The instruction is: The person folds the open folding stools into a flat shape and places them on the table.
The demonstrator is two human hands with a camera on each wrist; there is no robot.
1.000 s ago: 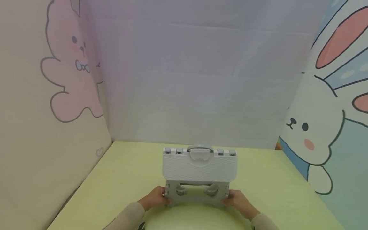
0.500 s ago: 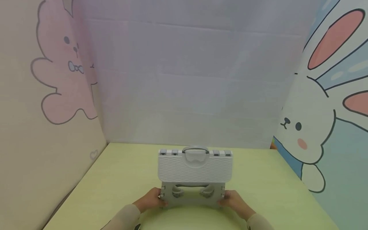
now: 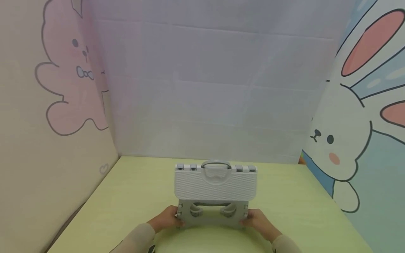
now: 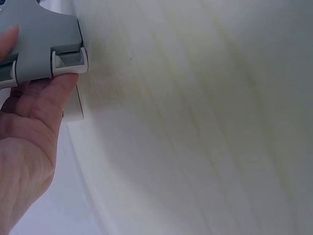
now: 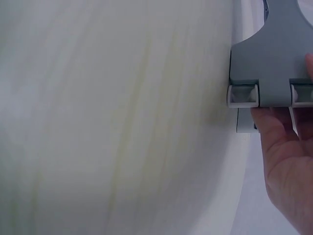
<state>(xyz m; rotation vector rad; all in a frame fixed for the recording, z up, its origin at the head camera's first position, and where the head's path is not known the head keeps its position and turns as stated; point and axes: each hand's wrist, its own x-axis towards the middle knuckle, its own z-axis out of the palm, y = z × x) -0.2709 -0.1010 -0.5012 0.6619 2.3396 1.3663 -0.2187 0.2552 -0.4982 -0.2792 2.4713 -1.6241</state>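
Note:
A plastic folding stool (image 3: 193, 188) stands on edge before me, its white woven-pattern seat facing the head camera. A grey carry handle (image 3: 216, 162) sits on its top edge. Below the seat is a grey leg panel (image 3: 211, 222) with a wide cut-out. My left hand (image 3: 166, 218) grips the panel's left side, thumb in front and fingers behind; in the left wrist view they lie beside a hinge (image 4: 69, 60). On the opposite side my right hand (image 3: 257, 220) holds the panel the same way, near a hinge (image 5: 243, 96) in the right wrist view. Some fingertips are hidden behind the panel.
Pale yellow cloth covers the table (image 3: 291, 200). A plain light backdrop (image 3: 205, 88) rises behind it. Side walls carry a pink cartoon animal (image 3: 71, 84) on the left and a white rabbit (image 3: 345, 147) on the right.
The head view has shifted slightly, so the whole scene sits a little further left. Both hands keep the same hold on the folding stool.

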